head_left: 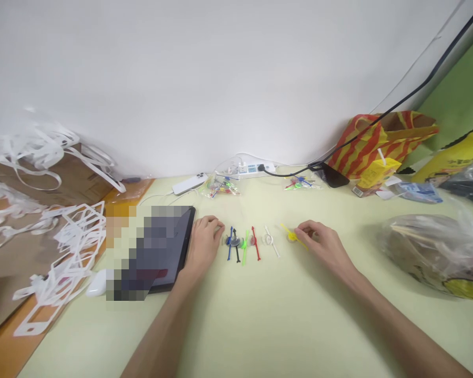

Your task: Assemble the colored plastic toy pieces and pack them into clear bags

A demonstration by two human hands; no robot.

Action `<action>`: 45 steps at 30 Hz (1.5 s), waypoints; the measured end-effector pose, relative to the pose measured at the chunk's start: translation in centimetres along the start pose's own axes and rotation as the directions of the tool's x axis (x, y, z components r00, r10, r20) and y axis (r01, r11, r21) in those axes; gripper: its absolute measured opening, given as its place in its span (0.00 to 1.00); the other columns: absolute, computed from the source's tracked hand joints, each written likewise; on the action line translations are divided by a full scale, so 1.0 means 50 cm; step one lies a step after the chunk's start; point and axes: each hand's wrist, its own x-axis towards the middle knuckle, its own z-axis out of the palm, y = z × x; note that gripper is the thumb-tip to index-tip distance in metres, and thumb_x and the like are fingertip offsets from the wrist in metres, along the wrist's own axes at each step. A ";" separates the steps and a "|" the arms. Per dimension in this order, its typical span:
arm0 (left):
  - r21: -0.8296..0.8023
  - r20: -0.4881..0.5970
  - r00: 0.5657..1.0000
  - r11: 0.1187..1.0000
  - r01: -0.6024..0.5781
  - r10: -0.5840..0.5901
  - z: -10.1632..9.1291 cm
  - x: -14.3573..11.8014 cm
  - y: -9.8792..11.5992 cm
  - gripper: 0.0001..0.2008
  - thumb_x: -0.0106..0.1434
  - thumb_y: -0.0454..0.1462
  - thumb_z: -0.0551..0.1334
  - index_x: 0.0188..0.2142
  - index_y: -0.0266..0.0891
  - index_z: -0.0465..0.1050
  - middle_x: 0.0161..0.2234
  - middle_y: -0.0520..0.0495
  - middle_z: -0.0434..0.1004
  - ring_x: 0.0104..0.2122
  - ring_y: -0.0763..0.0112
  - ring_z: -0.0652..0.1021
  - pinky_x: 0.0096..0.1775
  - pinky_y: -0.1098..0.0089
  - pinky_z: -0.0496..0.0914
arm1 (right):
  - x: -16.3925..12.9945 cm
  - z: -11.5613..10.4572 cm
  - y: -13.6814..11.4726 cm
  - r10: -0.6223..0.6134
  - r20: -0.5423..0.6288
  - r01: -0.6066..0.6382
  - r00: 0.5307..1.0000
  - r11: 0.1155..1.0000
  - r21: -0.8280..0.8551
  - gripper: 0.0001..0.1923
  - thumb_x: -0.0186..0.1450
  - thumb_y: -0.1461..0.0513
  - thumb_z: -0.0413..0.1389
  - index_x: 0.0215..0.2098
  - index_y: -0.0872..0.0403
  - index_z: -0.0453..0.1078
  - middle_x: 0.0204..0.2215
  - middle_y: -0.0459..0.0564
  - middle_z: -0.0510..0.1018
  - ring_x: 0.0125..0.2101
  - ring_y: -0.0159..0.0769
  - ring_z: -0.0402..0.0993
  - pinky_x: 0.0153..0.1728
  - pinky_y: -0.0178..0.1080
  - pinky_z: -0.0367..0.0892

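My right hand (319,239) pinches one end of a yellow plastic arrow spinner (292,237) with a round base. Left of it stands a row of similar arrow spinners on the table: white (268,240), red (254,240), green (244,244), black (235,240) and blue (229,242). My left hand (205,236) rests on the table at the left end of this row, close to the blue spinner, its fingers loosely bent and no object visible in them. A tablet (185,247) lies just left of that hand, partly blurred out.
Bags of coloured parts (223,185) lie near a power strip (256,168) by the wall. At right are a drink carton (374,176), a striped bag (355,144) and a clear plastic bag (421,247). White strips (63,252) sprawl at left. A black cable (378,121) crosses the upper right.
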 end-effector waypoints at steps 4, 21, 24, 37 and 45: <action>-0.020 -0.012 1.000 1.000 -0.002 0.002 0.002 0.001 -0.003 0.06 0.68 0.35 0.59 0.38 0.41 0.75 0.43 0.44 0.76 0.46 0.57 0.75 0.53 0.54 0.67 | -0.001 0.002 -0.001 -0.011 0.010 0.011 1.000 1.000 -0.010 0.19 0.68 0.48 0.52 0.33 0.51 0.76 0.31 0.51 0.80 0.32 0.42 0.73 0.34 0.40 0.64; -0.071 0.036 0.999 0.997 0.022 -0.019 0.010 0.001 -0.003 0.11 0.71 0.36 0.55 0.46 0.43 0.76 0.55 0.44 0.77 0.57 0.59 0.74 0.64 0.49 0.56 | 0.003 0.002 0.009 -0.059 -0.004 0.059 0.998 0.996 -0.065 0.16 0.69 0.51 0.52 0.33 0.50 0.75 0.33 0.49 0.80 0.35 0.42 0.73 0.39 0.42 0.62; -0.073 0.034 0.999 0.997 0.029 -0.026 0.007 0.000 0.000 0.09 0.71 0.36 0.56 0.42 0.44 0.77 0.50 0.46 0.80 0.54 0.60 0.76 0.64 0.48 0.53 | -0.004 0.005 0.007 -0.178 -0.044 0.171 0.983 0.976 -0.134 0.15 0.71 0.53 0.51 0.33 0.50 0.73 0.34 0.49 0.81 0.37 0.43 0.72 0.44 0.46 0.60; -0.118 -0.148 0.987 0.992 0.037 -0.055 0.000 -0.004 0.005 0.07 0.70 0.34 0.56 0.39 0.42 0.73 0.44 0.46 0.82 0.47 0.61 0.80 0.63 0.50 0.58 | 0.041 0.172 -0.239 -0.435 0.298 0.526 0.850 0.731 -0.434 0.15 0.72 0.54 0.54 0.41 0.56 0.76 0.40 0.59 0.79 0.48 0.51 0.65 0.47 0.50 0.52; -0.209 -0.352 0.926 0.976 0.063 -0.135 -0.021 -0.010 0.021 0.08 0.73 0.38 0.55 0.47 0.40 0.71 0.47 0.43 0.80 0.48 0.61 0.79 0.50 0.61 0.72 | 0.059 0.251 -0.259 -0.362 0.334 0.481 0.870 0.770 -0.418 0.10 0.67 0.66 0.55 0.30 0.57 0.77 0.33 0.59 0.80 0.45 0.50 0.66 0.43 0.49 0.52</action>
